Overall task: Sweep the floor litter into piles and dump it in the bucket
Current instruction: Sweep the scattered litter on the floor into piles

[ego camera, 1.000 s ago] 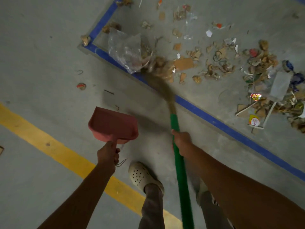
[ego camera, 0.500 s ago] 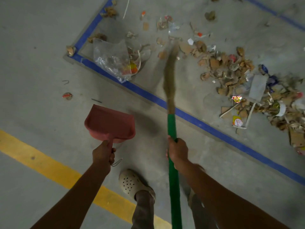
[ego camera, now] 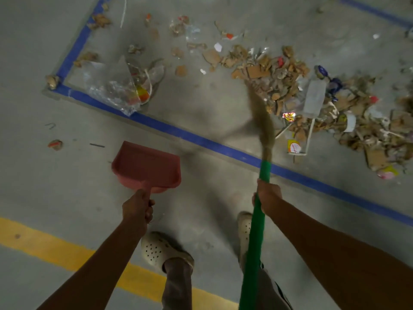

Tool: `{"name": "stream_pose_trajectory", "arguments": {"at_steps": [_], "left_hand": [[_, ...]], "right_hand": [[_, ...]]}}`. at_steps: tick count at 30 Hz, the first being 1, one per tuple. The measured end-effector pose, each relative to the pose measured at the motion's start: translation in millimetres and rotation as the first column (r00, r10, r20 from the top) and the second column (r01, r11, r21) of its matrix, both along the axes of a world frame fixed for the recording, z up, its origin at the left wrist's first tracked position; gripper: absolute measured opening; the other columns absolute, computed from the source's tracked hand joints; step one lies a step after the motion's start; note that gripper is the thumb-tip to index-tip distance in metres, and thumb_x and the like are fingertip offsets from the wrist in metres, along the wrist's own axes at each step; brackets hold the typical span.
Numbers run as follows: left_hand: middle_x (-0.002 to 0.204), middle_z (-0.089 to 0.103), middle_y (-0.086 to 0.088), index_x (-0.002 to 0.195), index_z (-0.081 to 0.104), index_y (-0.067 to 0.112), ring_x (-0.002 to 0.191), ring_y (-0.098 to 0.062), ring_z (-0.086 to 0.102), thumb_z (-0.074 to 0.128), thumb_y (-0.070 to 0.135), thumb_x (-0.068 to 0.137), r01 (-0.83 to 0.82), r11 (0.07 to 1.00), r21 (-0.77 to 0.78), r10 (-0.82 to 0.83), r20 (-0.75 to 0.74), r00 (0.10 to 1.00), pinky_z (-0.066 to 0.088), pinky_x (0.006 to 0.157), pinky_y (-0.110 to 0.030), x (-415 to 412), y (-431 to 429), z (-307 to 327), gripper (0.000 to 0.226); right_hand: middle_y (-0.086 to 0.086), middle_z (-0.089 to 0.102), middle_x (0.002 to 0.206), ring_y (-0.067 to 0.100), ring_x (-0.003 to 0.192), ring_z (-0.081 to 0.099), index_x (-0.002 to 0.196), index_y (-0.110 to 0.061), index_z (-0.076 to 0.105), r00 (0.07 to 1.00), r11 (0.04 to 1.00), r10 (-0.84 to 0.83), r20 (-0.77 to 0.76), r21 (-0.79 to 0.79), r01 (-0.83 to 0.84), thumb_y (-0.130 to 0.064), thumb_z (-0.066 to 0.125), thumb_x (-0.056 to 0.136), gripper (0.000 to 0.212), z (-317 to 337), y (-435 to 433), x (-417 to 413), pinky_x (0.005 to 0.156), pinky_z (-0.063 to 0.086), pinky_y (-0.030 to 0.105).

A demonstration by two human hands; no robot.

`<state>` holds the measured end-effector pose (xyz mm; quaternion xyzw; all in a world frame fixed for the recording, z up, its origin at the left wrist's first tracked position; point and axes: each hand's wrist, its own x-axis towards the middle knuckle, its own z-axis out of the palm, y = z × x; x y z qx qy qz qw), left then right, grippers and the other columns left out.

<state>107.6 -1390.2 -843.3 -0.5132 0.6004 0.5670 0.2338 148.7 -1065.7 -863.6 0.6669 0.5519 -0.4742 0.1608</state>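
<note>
My right hand (ego camera: 268, 195) grips the green handle of a broom (ego camera: 254, 238); its blurred straw head (ego camera: 261, 115) reaches the near-left edge of a big litter pile (ego camera: 312, 101) of cardboard scraps, paper and wrappers at the right. My left hand (ego camera: 138, 209) holds a pink dustpan (ego camera: 146, 166) by its handle, just above the floor, left of the broom. A crumpled clear plastic bag (ego camera: 116, 88) lies at the left, inside the corner of the blue tape. Loose scraps (ego camera: 178, 30) are scattered beyond it. No bucket is in view.
Blue floor tape (ego camera: 201, 142) runs diagonally between me and the litter. A yellow floor line (ego camera: 55, 249) crosses near my feet in pale clogs (ego camera: 156, 251). Small bits lie outside the tape at the left (ego camera: 54, 144).
The broom head has swept from the plastic bag rightward into the big pile, pushing cardboard scraps along with it. The dustpan has stayed beside it in my left hand.
</note>
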Motion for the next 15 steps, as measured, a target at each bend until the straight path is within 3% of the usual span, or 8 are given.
{"name": "stream_pose_trajectory", "arguments": {"at_steps": [2,5,11,15], "left_hand": [[0.07,0.054,-0.011,0.082,0.054,0.011,0.029,-0.007,0.029,0.05,0.028,0.102,0.023,1.0,0.014,-0.023,-0.011,1.0,0.021,0.037,-0.015,0,22,0,0.026],[0.069,0.055,-0.009,0.081,0.055,0.012,0.03,-0.008,0.03,0.051,0.029,0.101,0.074,0.997,0.038,-0.074,-0.004,0.997,0.021,0.036,-0.015,1,56,2,0.026],[0.067,0.053,-0.008,0.081,0.055,0.014,0.029,-0.007,0.029,0.055,0.032,0.101,0.091,0.99,0.112,-0.091,-0.008,0.996,0.02,0.034,-0.012,7,116,15,0.027],[0.068,0.051,-0.008,0.079,0.055,0.014,0.027,-0.007,0.028,0.052,0.028,0.102,0.072,0.989,0.131,-0.073,0.003,0.997,0.019,0.033,-0.012,11,134,22,0.027]], "right_hand": [[0.011,0.056,0.064,0.024,0.048,0.055,0.082,-0.005,0.057,0.997,0.996,-0.068,-0.022,0.057,0.069,-0.036,0.06,0.098,0.035,12,30,8,0.053,0.05,0.034],[0.009,0.056,0.061,0.023,0.047,0.055,0.082,-0.008,0.058,0.998,0.993,-0.038,-0.05,0.108,0.044,-0.038,0.056,0.099,0.034,31,58,27,0.05,0.047,0.03],[0.007,0.062,0.07,0.02,0.055,0.06,0.092,-0.01,0.061,0.992,0.99,0.092,-0.082,0.112,-0.082,-0.043,0.053,0.1,0.035,53,72,57,0.052,0.051,0.03],[0.007,0.063,0.075,0.018,0.061,0.06,0.093,-0.011,0.059,0.98,0.982,0.172,-0.1,0.092,-0.163,-0.04,0.055,0.1,0.03,57,62,61,0.062,0.058,0.036]]}}
